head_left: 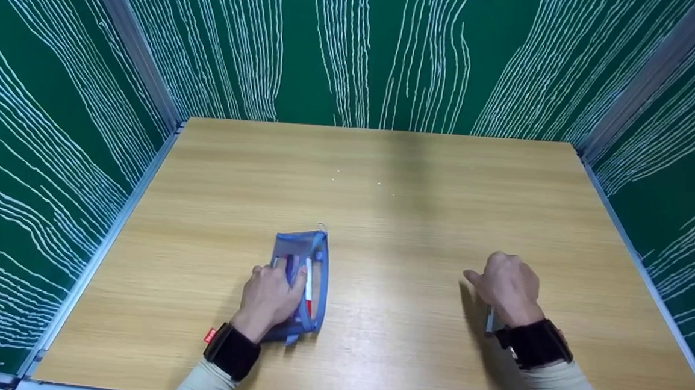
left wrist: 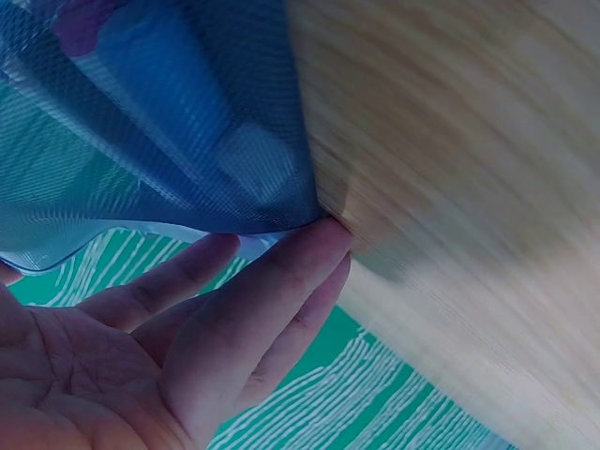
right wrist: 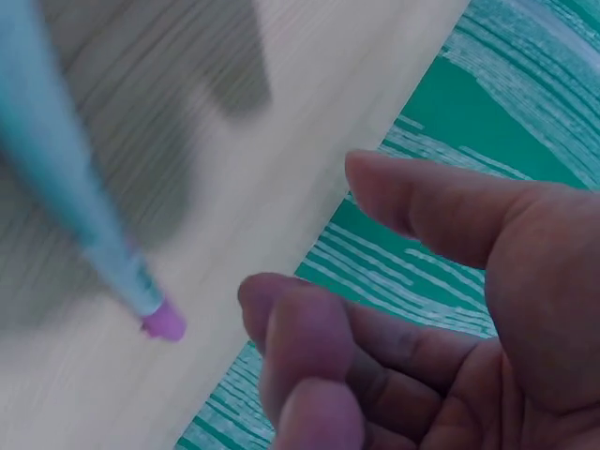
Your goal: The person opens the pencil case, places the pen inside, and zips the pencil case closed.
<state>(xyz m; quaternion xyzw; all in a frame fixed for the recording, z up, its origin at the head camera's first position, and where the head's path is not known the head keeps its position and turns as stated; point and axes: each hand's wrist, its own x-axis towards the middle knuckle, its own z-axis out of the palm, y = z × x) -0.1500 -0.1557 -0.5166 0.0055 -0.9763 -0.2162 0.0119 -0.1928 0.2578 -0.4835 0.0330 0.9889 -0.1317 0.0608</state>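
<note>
A blue mesh pencil case [head_left: 319, 293] lies at the front left of the table, with a white marker with a red end [head_left: 309, 289] showing inside. My left hand [head_left: 272, 296] holds its left side. In the left wrist view, fingertips [left wrist: 323, 242] meet the edge of the mesh. My right hand [head_left: 509, 287] hovers over the table on the right, fingers loosely bent and holding nothing. Beside it in the right wrist view is a light-blue pen [right wrist: 70, 159] with a pink tip, apart from the fingers. In the head view, the right hand and wrist partly hide the pen [head_left: 489, 320].
The wood-grain table [head_left: 374, 353] is bounded by green panels [head_left: 380, 52] with white wavy lines behind and at both sides. Grey metal posts [head_left: 134, 37] stand at the back corners. A few tiny white specks [head_left: 378, 183] lie on the far half of the table.
</note>
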